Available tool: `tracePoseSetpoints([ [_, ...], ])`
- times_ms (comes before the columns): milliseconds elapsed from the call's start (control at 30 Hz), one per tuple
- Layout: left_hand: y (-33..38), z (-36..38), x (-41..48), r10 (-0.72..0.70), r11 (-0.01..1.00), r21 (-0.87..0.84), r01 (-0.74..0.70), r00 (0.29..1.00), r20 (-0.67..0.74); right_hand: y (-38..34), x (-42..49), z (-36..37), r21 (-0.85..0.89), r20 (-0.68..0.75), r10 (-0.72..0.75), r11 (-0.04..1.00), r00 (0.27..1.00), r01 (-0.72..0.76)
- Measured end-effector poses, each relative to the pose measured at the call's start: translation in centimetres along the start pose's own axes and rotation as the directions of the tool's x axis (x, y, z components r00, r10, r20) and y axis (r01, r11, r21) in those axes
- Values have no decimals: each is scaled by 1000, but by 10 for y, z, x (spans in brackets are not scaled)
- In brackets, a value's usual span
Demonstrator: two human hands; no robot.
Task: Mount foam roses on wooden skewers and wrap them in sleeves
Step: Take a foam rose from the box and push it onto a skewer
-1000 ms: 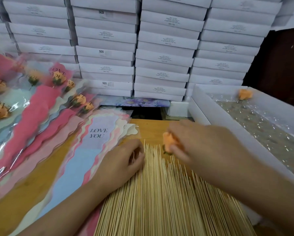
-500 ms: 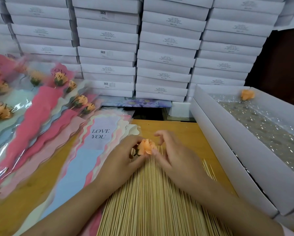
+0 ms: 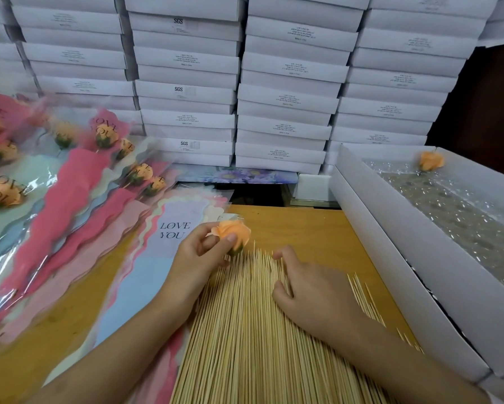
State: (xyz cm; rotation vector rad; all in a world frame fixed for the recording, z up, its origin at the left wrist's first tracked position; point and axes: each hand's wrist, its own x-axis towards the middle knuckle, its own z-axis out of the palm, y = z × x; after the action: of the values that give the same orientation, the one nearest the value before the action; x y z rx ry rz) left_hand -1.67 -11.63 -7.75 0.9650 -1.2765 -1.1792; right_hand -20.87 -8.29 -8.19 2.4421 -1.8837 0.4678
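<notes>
On wooden table (image 3: 306,228), stacked boxes (image 3: 288,97) behind, left grip (image 3: 198,259) holding rose (image 3: 235,232), right grip (image 3: 312,290) slack on skewers (image 3: 245,330)

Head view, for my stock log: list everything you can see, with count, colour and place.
held foam rose: one, orange, in the left fingers, above the skewer tips
boxed foam rose: one, orange, far corner of the open box
wooden skewers: a large pile, pale, on the table under both hands
empty sleeves: a stack, pink and blue, printed LOVE YOU, left of the skewers
wrapped roses: several, orange in pink sleeves, far left
open box: one, white, plastic-lined, right
flat boxes: many, white, stacked behind
table: one, wooden
left hand: grips the held rose
right hand: rests on the skewers, fingers curled; unclear whether it pinches one
</notes>
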Motion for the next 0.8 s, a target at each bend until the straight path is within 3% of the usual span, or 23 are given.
tracePoseSetpoints([
  [800, -3, 2, 0, -50, 996, 68, 50, 999, -2, 2, 1, 4, 289, -80, 28, 957, 996, -4],
])
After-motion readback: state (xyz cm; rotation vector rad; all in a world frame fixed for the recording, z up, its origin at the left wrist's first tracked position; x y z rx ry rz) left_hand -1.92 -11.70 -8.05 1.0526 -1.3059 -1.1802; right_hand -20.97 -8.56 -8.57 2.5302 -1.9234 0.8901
